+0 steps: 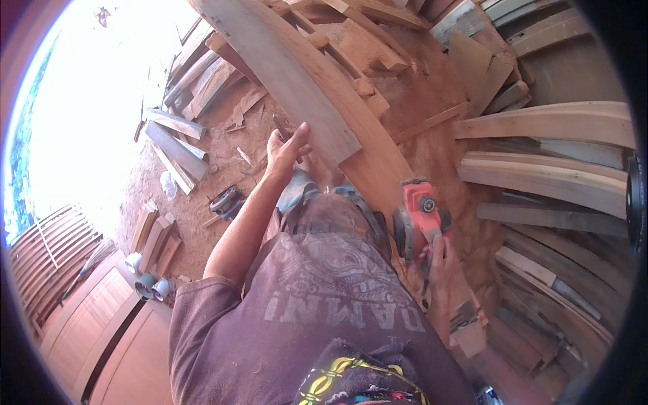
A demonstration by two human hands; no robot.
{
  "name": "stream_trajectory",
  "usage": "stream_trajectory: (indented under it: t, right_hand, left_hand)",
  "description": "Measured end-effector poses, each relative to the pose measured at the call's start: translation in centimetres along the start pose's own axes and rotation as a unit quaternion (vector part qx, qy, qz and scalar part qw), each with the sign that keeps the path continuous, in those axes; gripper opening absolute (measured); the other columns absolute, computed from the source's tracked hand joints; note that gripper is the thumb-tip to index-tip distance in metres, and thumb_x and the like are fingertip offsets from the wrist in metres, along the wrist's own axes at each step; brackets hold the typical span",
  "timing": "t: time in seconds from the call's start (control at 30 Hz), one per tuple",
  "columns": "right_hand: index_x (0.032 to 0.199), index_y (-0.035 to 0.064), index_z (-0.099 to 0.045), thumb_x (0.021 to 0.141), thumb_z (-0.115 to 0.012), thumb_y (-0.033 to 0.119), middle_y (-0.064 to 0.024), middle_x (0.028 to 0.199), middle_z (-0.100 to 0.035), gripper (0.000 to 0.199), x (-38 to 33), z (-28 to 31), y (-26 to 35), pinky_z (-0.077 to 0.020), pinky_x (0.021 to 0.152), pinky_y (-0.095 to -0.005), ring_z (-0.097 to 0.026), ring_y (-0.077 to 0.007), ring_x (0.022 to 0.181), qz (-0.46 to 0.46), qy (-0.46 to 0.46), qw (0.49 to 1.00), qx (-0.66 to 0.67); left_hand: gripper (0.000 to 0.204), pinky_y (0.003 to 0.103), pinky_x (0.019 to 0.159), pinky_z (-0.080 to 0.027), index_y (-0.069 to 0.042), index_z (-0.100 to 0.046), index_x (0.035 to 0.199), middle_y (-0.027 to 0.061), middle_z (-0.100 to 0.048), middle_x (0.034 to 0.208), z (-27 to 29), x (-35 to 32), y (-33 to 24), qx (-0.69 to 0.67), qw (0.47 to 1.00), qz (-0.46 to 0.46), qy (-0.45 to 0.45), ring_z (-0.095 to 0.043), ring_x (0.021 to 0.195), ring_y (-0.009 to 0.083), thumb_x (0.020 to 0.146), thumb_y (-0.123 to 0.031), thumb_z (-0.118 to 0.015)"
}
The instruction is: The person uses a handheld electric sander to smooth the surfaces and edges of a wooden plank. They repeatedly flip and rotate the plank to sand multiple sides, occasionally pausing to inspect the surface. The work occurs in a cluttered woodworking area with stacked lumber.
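Note:
My left hand (289, 150) is closed round a slim dark stick-like tool (278, 124), its exact kind too small to make out. Right beside that hand runs a grey weathered board (283, 74), lying along a wider, lighter plank (378, 165) that slants from top centre down to the right. On the right, a red electric planer (418, 202) stands at the plank's near part. My right hand (437, 258) grips the planer's rear end, with the fingers partly hidden behind it.
Curved timber pieces (547, 125) are stacked along the right side. Wood offcuts (179, 145) lie on the sawdust-covered floor at the left, near a dark power tool (227, 201). Wooden panels (94, 317) and a row of curved slats (54, 260) stand at lower left.

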State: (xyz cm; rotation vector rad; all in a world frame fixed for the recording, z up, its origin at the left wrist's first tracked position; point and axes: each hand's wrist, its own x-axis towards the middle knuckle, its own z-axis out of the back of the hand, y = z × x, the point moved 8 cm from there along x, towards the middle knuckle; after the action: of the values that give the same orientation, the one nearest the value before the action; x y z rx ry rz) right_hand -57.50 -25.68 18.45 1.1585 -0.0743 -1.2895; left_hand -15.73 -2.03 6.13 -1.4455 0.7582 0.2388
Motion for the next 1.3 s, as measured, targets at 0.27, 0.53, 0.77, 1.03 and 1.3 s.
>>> stream_trajectory:
  t: [0.27,0.53,0.77,1.03,1.3]
  right_hand:
    - [0.113,-0.0029,-0.068,0.113,-0.054,0.044,0.0051,0.069,-0.052,0.049,-0.2,-4.0,4.5,-0.0367,0.051,-0.0236,-0.047,-0.0033,0.060,-0.001,0.134,0.982,0.132]
    - [0.092,0.0005,-0.069,0.110,-0.059,0.040,0.0044,0.065,-0.053,0.044,1.7,-11.5,15.4,-0.0362,0.052,-0.0259,-0.046,-0.0038,0.058,0.122,0.230,0.965,-0.015]
    - [0.081,0.0071,-0.064,0.109,-0.061,0.040,0.0049,0.063,-0.052,0.043,4.1,-15.0,17.9,-0.0354,0.048,-0.0242,-0.048,-0.0034,0.053,0.115,0.255,0.959,-0.040]
    - [0.082,0.0059,-0.065,0.109,-0.061,0.042,0.0038,0.065,-0.055,0.045,5.3,-17.8,21.4,-0.0370,0.046,-0.0225,-0.050,-0.0031,0.054,0.112,0.273,0.955,-0.024]
    - [0.089,-0.0002,-0.073,0.109,-0.058,0.037,0.0047,0.067,-0.054,0.045,6.7,-21.4,25.2,-0.0400,0.054,-0.0257,-0.050,-0.0038,0.061,0.115,0.283,0.952,0.002]
  left_hand:
    - [0.054,0.026,0.057,-0.053,0.004,-0.061,0.115,0.0173,-0.073,0.102,0.3,1.1,1.3,-0.096,0.995,0.001,0.022,-0.073,0.073,0.0191,0.101,-0.047,-0.075]
    - [0.046,0.036,0.082,-0.064,0.002,-0.061,0.122,0.0154,-0.069,0.116,1.4,1.6,0.7,-0.102,0.994,0.027,0.000,-0.075,0.097,0.0236,0.103,-0.038,-0.074]
    - [0.051,0.027,0.060,-0.054,-0.001,-0.058,0.113,0.0194,-0.074,0.112,1.5,2.4,1.6,-0.120,0.993,-0.009,0.005,-0.076,0.087,0.0228,0.098,-0.045,-0.079]
    - [0.042,0.028,0.060,-0.055,-0.006,-0.056,0.111,0.0162,-0.074,0.110,0.8,0.3,0.5,-0.071,0.997,0.030,-0.002,-0.074,0.088,0.0203,0.101,-0.042,-0.076]
    - [0.040,0.023,0.054,-0.043,-0.009,-0.061,0.118,0.0044,-0.075,0.098,0.8,0.2,1.2,-0.050,0.996,0.071,0.033,-0.069,0.077,0.0093,0.103,-0.044,-0.074]
